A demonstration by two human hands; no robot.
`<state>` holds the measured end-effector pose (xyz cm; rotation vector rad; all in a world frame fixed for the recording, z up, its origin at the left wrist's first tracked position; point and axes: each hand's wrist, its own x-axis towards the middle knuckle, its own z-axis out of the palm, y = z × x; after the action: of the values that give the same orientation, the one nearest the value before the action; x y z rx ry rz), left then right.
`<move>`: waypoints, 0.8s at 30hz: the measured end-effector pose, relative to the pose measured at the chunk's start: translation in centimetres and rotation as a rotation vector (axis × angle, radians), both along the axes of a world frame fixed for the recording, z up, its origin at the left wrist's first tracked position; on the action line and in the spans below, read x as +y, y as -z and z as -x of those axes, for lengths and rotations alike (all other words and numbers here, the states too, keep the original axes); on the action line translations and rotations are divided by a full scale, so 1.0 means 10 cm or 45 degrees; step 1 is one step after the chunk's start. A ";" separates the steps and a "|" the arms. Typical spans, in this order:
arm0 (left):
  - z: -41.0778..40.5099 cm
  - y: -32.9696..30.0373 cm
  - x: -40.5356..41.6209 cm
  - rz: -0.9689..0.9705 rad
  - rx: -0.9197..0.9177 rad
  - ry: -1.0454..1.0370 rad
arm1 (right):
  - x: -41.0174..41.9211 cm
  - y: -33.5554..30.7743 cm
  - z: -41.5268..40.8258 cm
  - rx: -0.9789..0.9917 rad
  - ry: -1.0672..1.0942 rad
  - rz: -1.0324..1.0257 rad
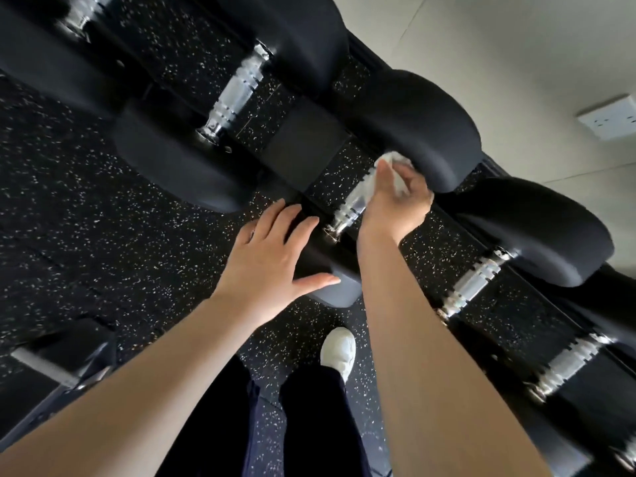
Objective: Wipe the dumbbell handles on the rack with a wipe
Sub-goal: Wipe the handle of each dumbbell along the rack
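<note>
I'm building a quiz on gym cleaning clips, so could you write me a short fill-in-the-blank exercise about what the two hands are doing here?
1. The right hand holds a white ____ against a chrome dumbbell handle.
2. The left hand rests with fingers spread on the black ____ of that same dumbbell.
3. On the speckled floor below shows one ____ shoe.

Missing words: wipe; head; white

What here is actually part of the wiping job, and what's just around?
Part of the job:
white wipe
right hand holding it
chrome handle
left hand on the dumbbell head

Just around:
wall socket
white shoe
speckled floor
</note>
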<state>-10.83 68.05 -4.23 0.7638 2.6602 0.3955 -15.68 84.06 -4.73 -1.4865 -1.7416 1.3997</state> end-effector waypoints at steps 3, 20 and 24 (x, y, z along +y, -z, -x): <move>0.01 0.02 -0.02 -0.051 -0.004 0.015 | -0.01 0.00 0.04 -0.074 0.015 -0.110; -0.02 0.05 -0.01 -0.132 0.013 -0.016 | -0.04 -0.09 -0.56 -0.465 -0.928 0.055; -0.02 0.04 -0.01 -0.120 0.003 -0.016 | 0.03 -0.06 -0.61 -0.542 -0.994 -0.010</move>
<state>-10.65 67.93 -4.63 0.7756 2.6661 0.5269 -9.60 84.40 -4.13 -1.1945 -2.7935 1.4622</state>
